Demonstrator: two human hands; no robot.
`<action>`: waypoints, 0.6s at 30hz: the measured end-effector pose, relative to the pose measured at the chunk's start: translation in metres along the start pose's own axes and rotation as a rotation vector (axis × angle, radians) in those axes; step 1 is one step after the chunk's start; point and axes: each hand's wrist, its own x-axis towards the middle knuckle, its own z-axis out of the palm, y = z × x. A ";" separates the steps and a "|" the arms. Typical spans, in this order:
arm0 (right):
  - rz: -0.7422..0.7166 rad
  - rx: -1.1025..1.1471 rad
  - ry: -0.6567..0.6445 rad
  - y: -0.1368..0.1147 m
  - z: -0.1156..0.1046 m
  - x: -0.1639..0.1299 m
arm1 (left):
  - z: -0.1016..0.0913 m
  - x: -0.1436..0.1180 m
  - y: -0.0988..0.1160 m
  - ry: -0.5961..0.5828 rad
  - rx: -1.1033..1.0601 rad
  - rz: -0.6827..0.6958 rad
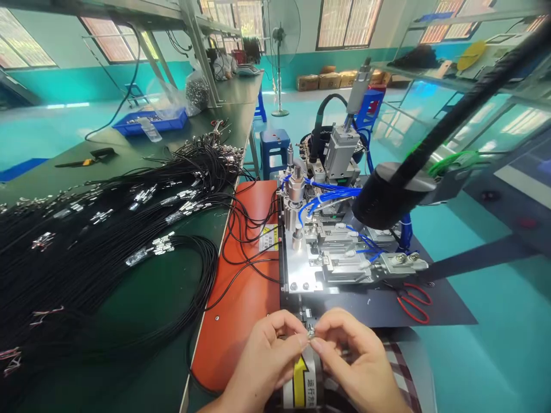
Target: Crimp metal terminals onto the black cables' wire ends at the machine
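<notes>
My left hand is closed in a pinch, thumb against forefinger, at the front edge of the machine. Opposite it, my right hand pinches too, its fingertips nearly meeting the left ones. Between them is a small shiny metal part, mostly hidden by the fingers, so its exact kind cannot be made out. Below the hands lies a label with a yellow arrow. Just beyond them stands the bench machine, with metal plates, cylinders and blue air tubes.
Bundled black cables with metal ends cover the green table on the left. Loose cables cross the orange board. Red-handled scissors lie right of the machine. A black lamp head hangs over it. A blue tray sits farther back.
</notes>
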 end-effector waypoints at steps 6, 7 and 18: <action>-0.022 -0.098 -0.024 0.003 -0.002 -0.001 | 0.001 0.001 -0.002 -0.012 0.019 0.028; -0.040 -0.122 -0.025 0.002 -0.002 -0.001 | 0.002 0.001 -0.002 -0.013 0.027 0.033; -0.599 -0.495 0.005 0.007 -0.008 -0.006 | 0.004 0.000 -0.001 0.021 0.074 0.006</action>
